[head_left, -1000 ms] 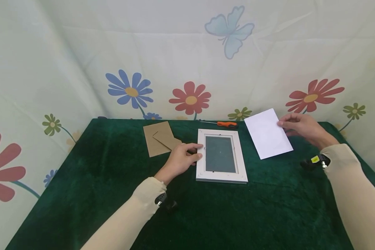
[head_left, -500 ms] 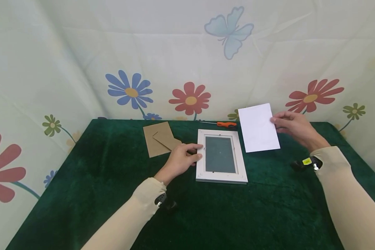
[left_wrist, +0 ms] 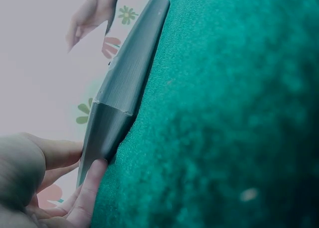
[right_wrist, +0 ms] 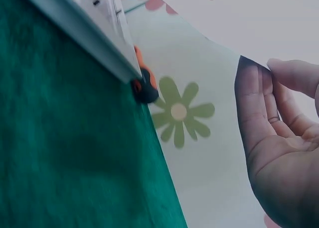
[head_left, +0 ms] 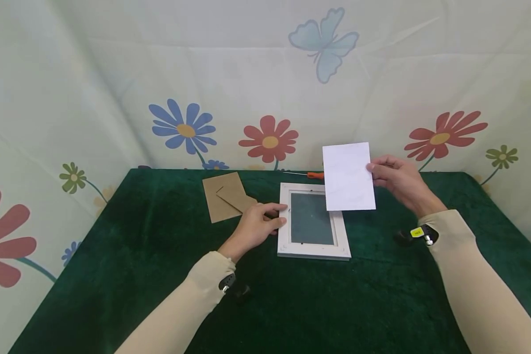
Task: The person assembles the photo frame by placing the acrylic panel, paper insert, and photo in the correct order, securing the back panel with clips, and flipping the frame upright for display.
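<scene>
Between pinched right fingertips [head_left: 371, 167] — paper [head_left: 348, 177]

A white rectangular sheet [head_left: 348, 177] partly hides a white rectangular frame [head_left: 314, 250] and, at the green-draped table's [head_left: 380, 300] far edge, an orange-handled screwdriver [head_left: 315, 175].

The frame [head_left: 314, 250] lies on the cloth [head_left: 363, 305], against and right of the fingers of the left hand [head_left: 255, 225]; the cardboard [head_left: 219, 206] lies left of them and beyond. Touching the fingers of the right hand [head_left: 400, 182], leftward, is the sheet [head_left: 348, 177], partly before the screwdriver [head_left: 315, 175].
</scene>
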{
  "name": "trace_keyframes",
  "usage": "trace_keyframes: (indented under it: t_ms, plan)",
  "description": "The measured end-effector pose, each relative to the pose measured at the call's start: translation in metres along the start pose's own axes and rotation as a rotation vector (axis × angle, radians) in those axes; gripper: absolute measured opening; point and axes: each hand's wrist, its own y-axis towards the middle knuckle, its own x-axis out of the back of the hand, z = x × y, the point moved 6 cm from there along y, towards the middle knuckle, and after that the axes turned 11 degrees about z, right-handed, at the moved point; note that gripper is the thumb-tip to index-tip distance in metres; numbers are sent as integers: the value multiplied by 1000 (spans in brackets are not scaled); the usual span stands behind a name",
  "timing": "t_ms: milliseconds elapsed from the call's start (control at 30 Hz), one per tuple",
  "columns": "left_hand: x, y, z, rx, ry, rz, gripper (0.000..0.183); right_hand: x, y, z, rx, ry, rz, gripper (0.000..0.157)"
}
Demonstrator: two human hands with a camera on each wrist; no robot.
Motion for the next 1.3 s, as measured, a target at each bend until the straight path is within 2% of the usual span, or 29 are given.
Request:
trace_keyframes:
  t_ms: [367,567,767,1033,1300]
  plan:
    - [-1,1,-2,-6,9,-4,40,-28,6,1,41,101,-8,36]
    - [-2,2,-3,-12,19,-2,40,-41,7,-2,29,134,12,38]
    - [-1,3,-3,-12,23,-5,39,-50,7,-3,29,144,33,31]
    - [-2,3,-1,-2,17,2,40,-59,5,-5,10,186,61,35]
    - [-1,2,1,-5,20,-5,40,-67,8,-15,-16,174,68,30]
